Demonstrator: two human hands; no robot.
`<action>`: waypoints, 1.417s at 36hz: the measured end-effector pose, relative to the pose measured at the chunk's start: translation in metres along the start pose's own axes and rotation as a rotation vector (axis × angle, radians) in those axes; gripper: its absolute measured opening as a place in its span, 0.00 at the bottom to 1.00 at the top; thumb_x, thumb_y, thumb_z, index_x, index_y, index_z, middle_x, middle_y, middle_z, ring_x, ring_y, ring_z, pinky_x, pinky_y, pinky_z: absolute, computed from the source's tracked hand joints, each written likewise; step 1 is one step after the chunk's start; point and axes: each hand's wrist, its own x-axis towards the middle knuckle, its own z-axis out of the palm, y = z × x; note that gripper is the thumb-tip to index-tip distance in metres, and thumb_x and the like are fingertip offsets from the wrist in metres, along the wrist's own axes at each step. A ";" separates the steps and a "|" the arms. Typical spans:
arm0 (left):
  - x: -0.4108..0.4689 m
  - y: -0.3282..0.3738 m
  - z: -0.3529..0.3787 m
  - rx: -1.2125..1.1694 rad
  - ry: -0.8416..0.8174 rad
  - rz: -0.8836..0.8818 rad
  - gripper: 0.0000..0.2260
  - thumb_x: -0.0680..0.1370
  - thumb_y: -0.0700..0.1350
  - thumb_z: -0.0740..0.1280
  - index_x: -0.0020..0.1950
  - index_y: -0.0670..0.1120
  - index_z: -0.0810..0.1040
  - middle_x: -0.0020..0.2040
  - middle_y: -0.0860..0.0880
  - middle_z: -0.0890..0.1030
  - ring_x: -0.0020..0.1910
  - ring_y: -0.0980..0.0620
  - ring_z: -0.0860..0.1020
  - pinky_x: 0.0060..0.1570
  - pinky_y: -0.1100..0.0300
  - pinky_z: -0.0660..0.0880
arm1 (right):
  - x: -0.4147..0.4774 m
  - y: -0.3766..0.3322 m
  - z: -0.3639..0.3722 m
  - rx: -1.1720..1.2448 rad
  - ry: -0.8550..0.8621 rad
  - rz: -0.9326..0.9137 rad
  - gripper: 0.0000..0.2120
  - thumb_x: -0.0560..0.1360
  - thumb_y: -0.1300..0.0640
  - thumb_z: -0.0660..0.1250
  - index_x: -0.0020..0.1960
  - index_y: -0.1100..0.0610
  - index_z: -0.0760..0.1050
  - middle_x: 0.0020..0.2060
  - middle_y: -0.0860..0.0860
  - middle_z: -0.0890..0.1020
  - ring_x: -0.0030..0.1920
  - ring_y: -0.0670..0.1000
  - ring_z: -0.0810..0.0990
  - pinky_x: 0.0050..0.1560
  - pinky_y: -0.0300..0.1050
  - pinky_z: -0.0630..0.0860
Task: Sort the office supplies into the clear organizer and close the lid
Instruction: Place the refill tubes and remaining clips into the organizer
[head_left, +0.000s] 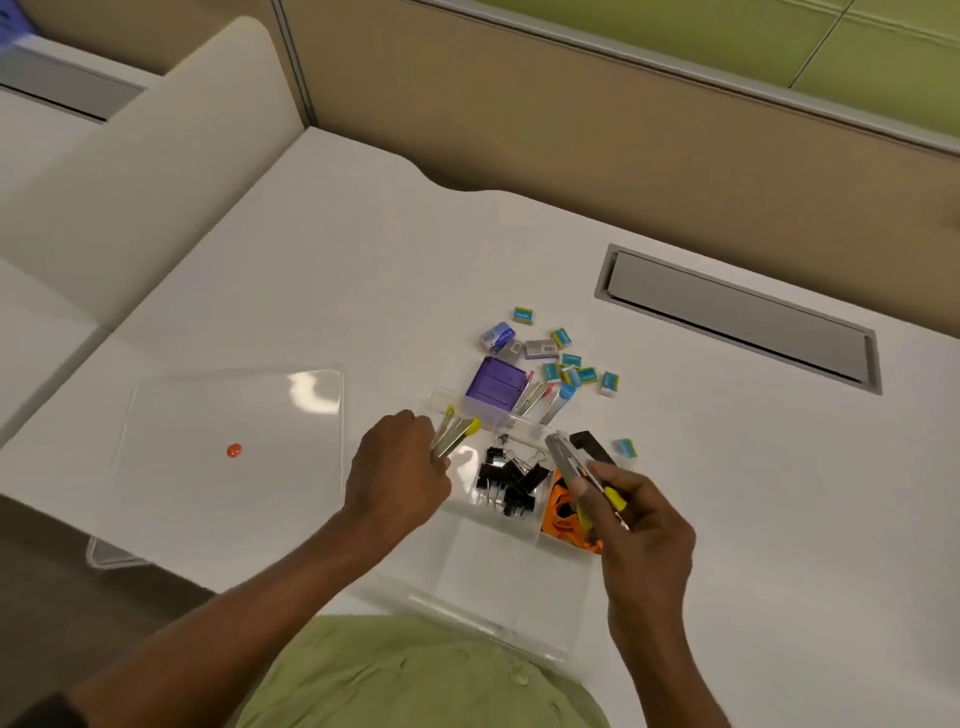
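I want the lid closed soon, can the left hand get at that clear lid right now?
Probably not yet: the clear lid lies open beside the left hand with nothing between, but that hand is gripping yellow-tipped cutters.

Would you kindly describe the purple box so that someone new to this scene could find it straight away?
Start at the clear organizer on the white desk, in front of the person. At its far edge sits the purple box, just left of the scattered teal-labelled little boxes. It is the only purple item and larger than those packets.
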 end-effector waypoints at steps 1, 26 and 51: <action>-0.001 0.000 0.003 0.018 -0.005 0.003 0.06 0.72 0.48 0.71 0.44 0.46 0.80 0.43 0.48 0.79 0.45 0.45 0.79 0.43 0.54 0.75 | -0.006 0.004 0.004 -0.015 -0.011 0.008 0.08 0.70 0.58 0.79 0.49 0.52 0.87 0.39 0.52 0.86 0.34 0.50 0.80 0.34 0.43 0.78; 0.040 0.036 0.026 0.491 -0.249 0.146 0.13 0.74 0.44 0.73 0.57 0.47 0.79 0.52 0.49 0.82 0.51 0.48 0.82 0.50 0.55 0.79 | -0.045 0.026 0.022 -0.131 -0.037 0.053 0.08 0.72 0.58 0.79 0.50 0.51 0.85 0.37 0.51 0.86 0.38 0.52 0.86 0.32 0.42 0.79; 0.057 0.042 0.039 0.443 -0.200 0.044 0.12 0.76 0.39 0.72 0.59 0.46 0.81 0.53 0.47 0.83 0.52 0.47 0.83 0.50 0.54 0.81 | -0.037 0.040 0.017 -0.155 -0.040 0.046 0.07 0.73 0.57 0.78 0.49 0.50 0.85 0.38 0.49 0.86 0.38 0.52 0.85 0.33 0.43 0.81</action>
